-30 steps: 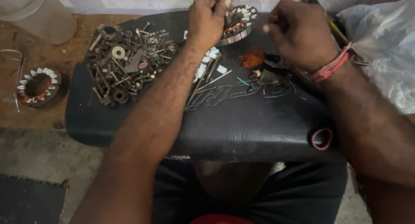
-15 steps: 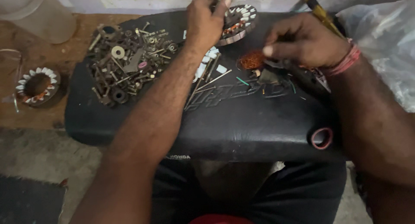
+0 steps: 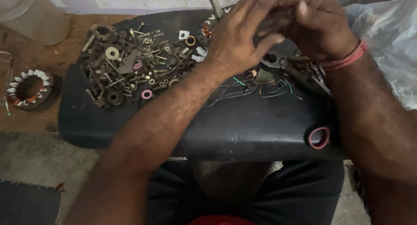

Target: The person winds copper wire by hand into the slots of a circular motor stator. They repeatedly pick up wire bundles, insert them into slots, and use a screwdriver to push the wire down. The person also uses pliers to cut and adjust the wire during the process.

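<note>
At the bottom of the frame the person's knees and dark trousers sit under a black padded seat [image 3: 243, 129], which is laid flat across the lap and serves as a work surface. A pink ring [image 3: 319, 137] rests on its near right edge, close to the right forearm.

Further up, in the upper left of the seat, lies a heap of nuts, bolts and washers [image 3: 130, 68], spread loosely so that single pieces can be picked out. Bits of green wire [image 3: 238, 81] lie just below the hands, in the middle of the frame.

At the upper centre the left hand [image 3: 236, 42] and the right hand [image 3: 319, 27] meet over the seat. The left hand's fingers are spread and curl toward the right hand, which is half closed; whether either grips anything I cannot tell, since the fingers cover one another. A thin metal rod [image 3: 213, 3] stands up just left of the left hand's fingers, and a wound coil part peeps out beneath that hand.

Farthest off, a second ring-shaped stator [image 3: 28, 88] lies on the wooden floor at the left, and a clear plastic bag [image 3: 391, 47] sits at the right.
</note>
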